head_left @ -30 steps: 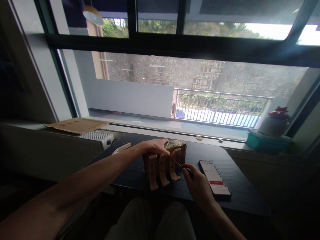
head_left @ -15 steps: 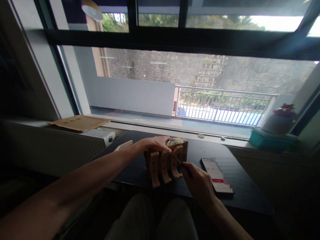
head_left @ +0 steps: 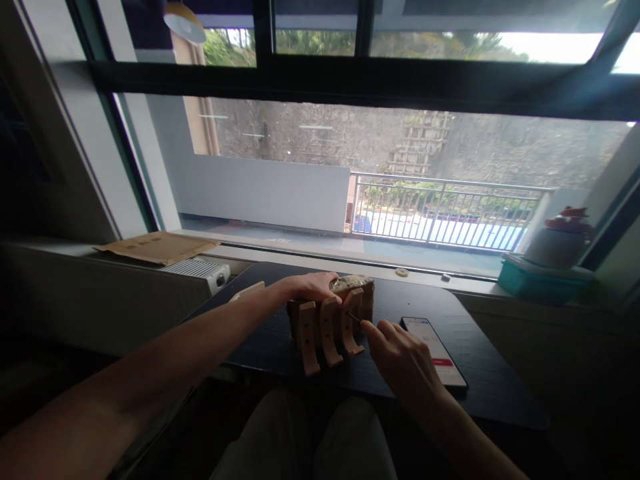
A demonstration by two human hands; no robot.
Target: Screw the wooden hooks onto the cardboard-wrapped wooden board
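A brown block (head_left: 367,303), its top wrapped in clear plastic, stands on the dark table. Three curved wooden hooks with dark holes line its near face: a left hook (head_left: 309,339), a middle hook (head_left: 329,333) and a right hook (head_left: 349,327). From behind and above, my left hand (head_left: 320,287) grips the block, fingers partly hidden by the hooks. Closed around a thin dark screwdriver (head_left: 354,318), my right hand (head_left: 397,347) is just right of the right hook. The shaft reaches that hook's upper hole; the handle is mostly hidden in my fingers.
A smartphone (head_left: 435,353) lies beside my right hand on the table (head_left: 490,373). Another pale wooden piece (head_left: 249,291) rests at the far left. Along the sill are a brown envelope (head_left: 157,248), a tape roll (head_left: 401,272) and a teal box (head_left: 527,277).
My right hand has turned and shifted slightly up and left, covering more of the screwdriver's handle and part of the phone. My left hand stays on the block.
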